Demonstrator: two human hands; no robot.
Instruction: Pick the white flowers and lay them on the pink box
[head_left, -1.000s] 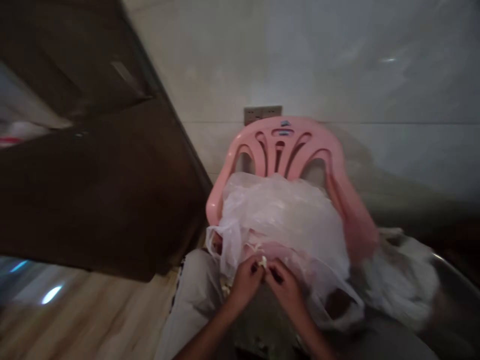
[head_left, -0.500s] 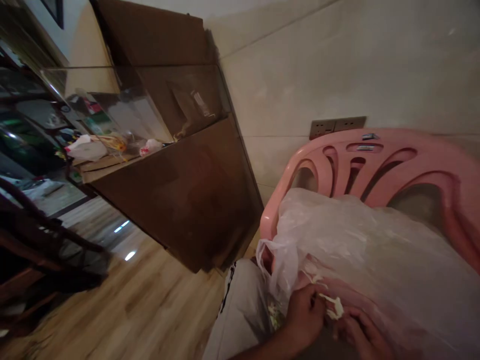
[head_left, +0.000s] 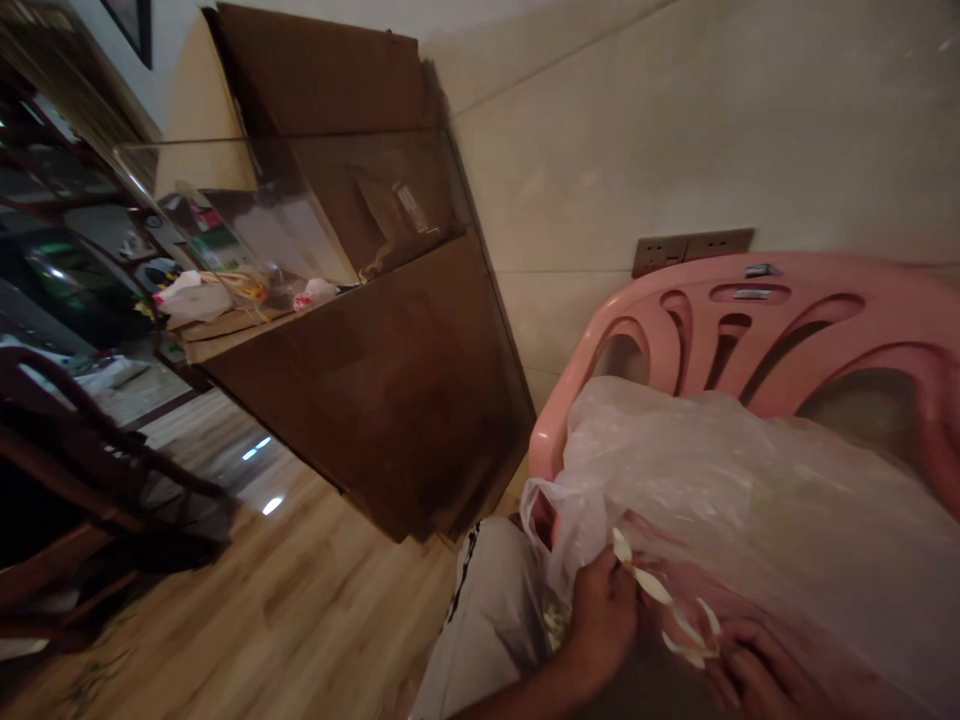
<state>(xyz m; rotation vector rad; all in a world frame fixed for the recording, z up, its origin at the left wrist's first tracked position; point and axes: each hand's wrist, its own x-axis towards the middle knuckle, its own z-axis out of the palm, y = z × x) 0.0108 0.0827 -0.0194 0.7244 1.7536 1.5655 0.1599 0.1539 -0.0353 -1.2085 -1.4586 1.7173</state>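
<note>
My left hand (head_left: 604, 612) is closed in a pinch at the left end of a pale cream strip of petal-like pieces (head_left: 652, 587). To its right, my right hand (head_left: 757, 665) has its fingertips closed on a cream flower-like piece (head_left: 694, 638) with thin curved petals. Whether the two pale pieces are joined I cannot tell. Beneath and behind both hands lies a large translucent plastic bag (head_left: 705, 470) with something pink in it, resting on a pink plastic chair (head_left: 810, 290). Part of the right hand is cut off by the lower edge.
A big brown cardboard box (head_left: 360, 390) stands left of the chair, with a clear panel and small bagged things on top. My knee (head_left: 487, 610) is beside the bag. Behind the chair is a tiled wall with sockets (head_left: 694, 250). Dark wooden furniture (head_left: 97, 470) stands at left.
The pale pieces now spread farther apart, with petals showing above my left hand. My right hand has moved a little right and down. The whole view has shifted slightly.
</note>
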